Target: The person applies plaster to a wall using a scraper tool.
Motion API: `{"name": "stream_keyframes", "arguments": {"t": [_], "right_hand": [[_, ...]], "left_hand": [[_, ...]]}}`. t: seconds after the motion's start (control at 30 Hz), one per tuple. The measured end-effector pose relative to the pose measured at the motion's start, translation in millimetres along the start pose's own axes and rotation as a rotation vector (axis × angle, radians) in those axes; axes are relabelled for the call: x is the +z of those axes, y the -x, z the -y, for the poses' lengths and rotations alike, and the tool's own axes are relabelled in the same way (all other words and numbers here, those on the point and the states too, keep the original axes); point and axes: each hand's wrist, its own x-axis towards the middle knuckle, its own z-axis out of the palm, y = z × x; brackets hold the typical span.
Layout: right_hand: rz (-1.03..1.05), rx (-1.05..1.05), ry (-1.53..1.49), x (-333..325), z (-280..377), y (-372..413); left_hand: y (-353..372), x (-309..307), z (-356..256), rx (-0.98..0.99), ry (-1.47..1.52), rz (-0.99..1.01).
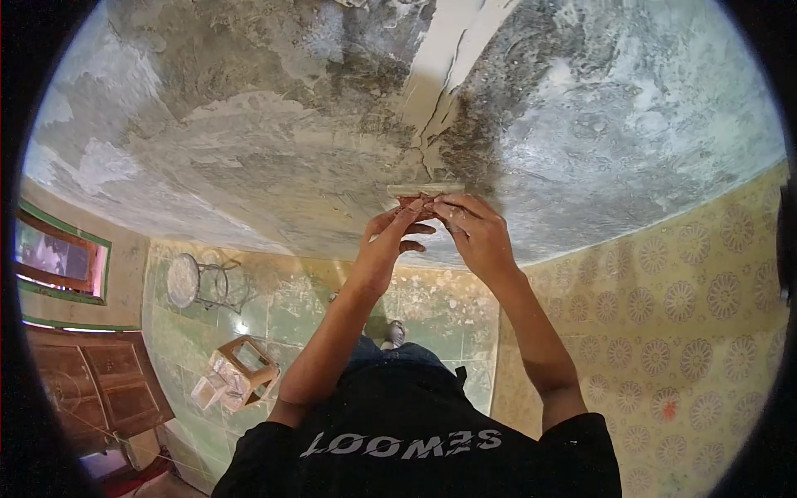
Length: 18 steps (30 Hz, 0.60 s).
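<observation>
Both of my hands are raised to the grey, patchy wall [315,166], close together at its middle. Between them is a wide putty knife [425,190] with a pale blade and a reddish lower part, its edge at the wall. My left hand [393,232] pinches its left side with thumb and forefinger, the other fingers loosely curled below. On the right side, the fingers of my right hand [475,226] close on the same tool. Above the blade, a dark crack [429,133] runs up through a smooth pale strip of filler [444,54]. White smears mark my fingers.
A round stool [183,280] and a smeared plastic step stool [241,373] stand on the green tiled floor [299,311] to the left. Patterned yellow wall covering [656,324] lies to the right. Wooden doors [100,378] and a window [58,253] are at far left.
</observation>
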Motion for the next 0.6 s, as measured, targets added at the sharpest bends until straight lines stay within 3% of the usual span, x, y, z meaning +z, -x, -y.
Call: {"name": "stream_keyframes", "arguments": {"t": [0.4,0.6], "right_hand": [[0.102,0.058,0.006,33,-6,-10],[0.051,-0.041,0.213,24,0,-36]], "left_hand": [[-20,-37,10,-0.071,0.083,-0.026],[-31,-39,-6,-0.025,0.063,0.015]]}}
